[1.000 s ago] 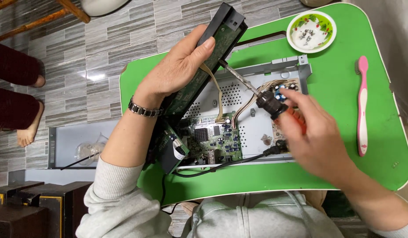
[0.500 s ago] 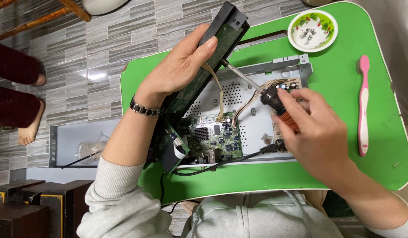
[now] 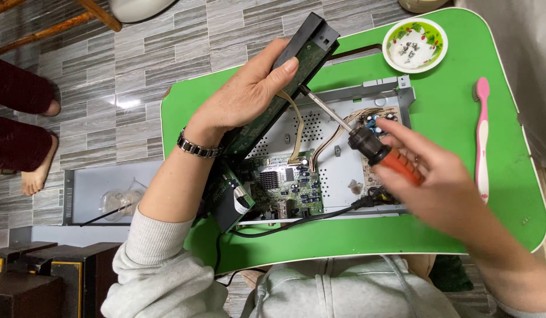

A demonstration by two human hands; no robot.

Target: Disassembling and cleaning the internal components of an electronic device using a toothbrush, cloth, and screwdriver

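Green worktop [image 3: 461,112] over grey tiled floor: opened metal chassis [image 3: 343,171] with circuit board [image 3: 287,185]; left hand [image 3: 243,97] grip clamped on tilted black front panel [image 3: 284,82]; right hand [image 3: 438,176] grip clamped on orange-handled screwdriver [image 3: 379,153], tip at panel.

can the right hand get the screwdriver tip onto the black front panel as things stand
Probably yes. The right hand holds the screwdriver with its tip already at the edge of the black front panel, which the left hand tilts up; only thin ribbon wires run nearby.
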